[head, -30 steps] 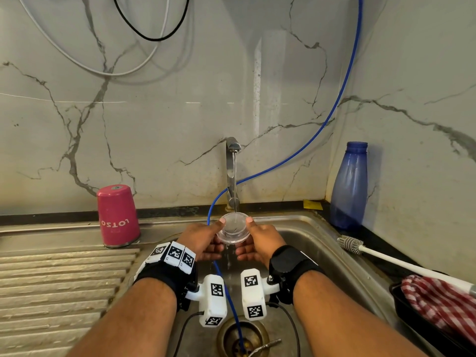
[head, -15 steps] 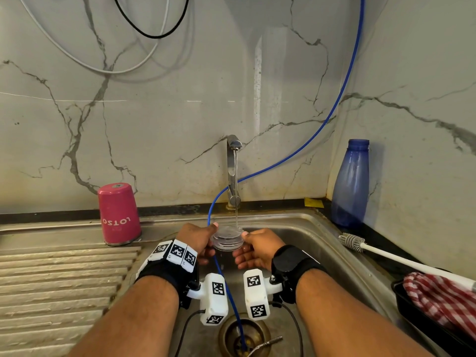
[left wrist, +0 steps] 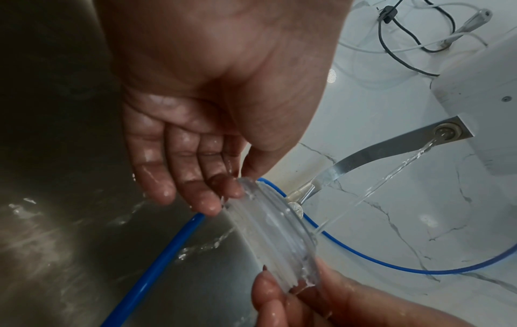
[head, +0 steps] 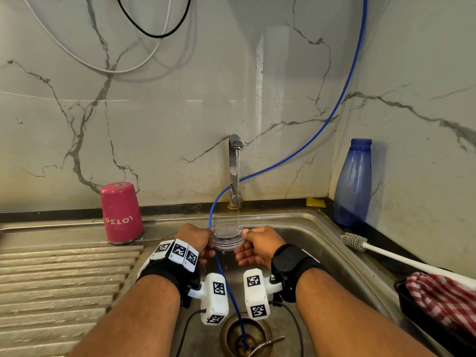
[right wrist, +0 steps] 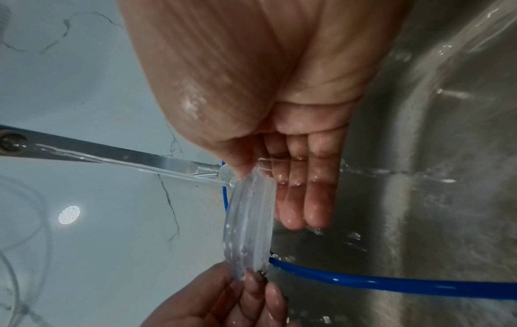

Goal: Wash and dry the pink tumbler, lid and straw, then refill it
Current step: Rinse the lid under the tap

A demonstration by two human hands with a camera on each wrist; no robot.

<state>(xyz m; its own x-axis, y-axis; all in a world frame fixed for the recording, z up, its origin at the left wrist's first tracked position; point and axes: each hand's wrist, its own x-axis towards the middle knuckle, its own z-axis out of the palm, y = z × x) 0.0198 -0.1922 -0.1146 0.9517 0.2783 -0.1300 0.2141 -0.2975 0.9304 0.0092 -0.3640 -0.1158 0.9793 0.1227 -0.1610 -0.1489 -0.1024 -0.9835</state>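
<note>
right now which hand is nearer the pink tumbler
Left. The left hand holds the clear lid just right of the upturned pink tumbler; the right hand grips the lid's far side, farther away.

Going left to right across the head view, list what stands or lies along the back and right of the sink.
pink tumbler upside down → tap → blue bottle → bottle brush → checked cloth
</note>
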